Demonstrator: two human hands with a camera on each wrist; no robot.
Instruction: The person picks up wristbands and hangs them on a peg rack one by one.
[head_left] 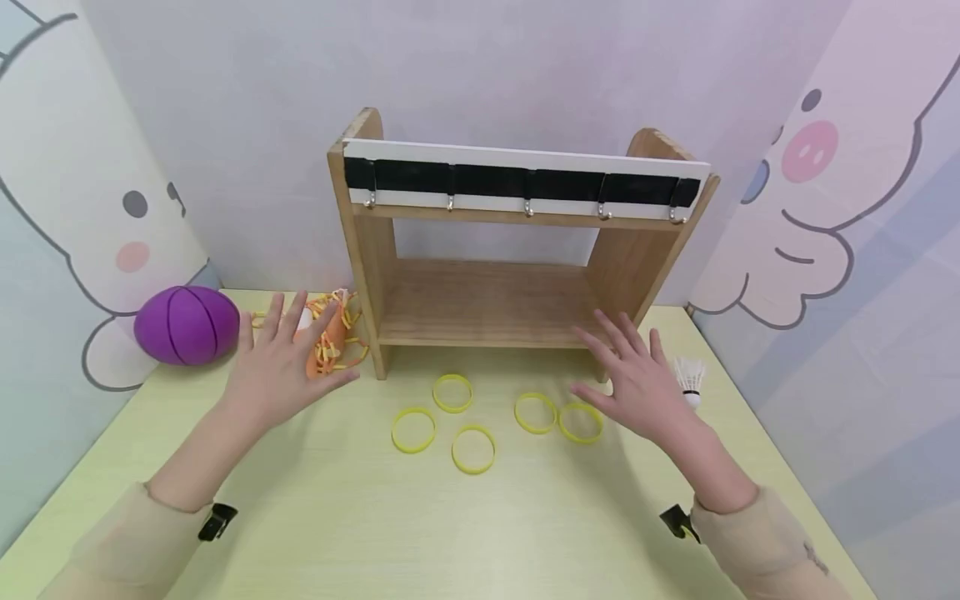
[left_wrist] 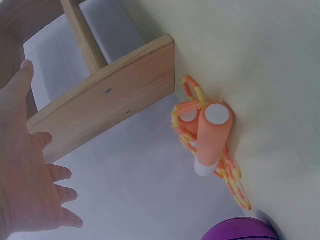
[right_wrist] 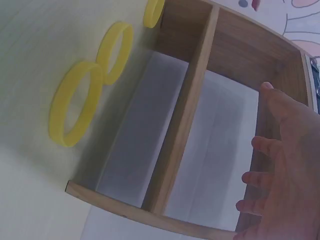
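Left hand (head_left: 279,371), right hand (head_left: 641,383): both empty, fingers spread. Five yellow rings (head_left: 473,472) on table (head_left: 450,550), wooden shelf's (head_left: 487,302) six o'clock. Nearest ring (head_left: 581,440): right hand's eight o'clock; left hand farther.

The shelf (head_left: 487,304) looks like real wood from over here, smooth and matt with visible grain, while the little hooks (head_left: 528,207) are shiny metal, the bands (right_wrist: 58,110) smooth rubbery plastic, the ball (head_left: 187,325) kinda matt rubber, the rope handle (left_wrist: 215,137) smooth plastic and the sleeves (head_left: 138,542) matt cloth.
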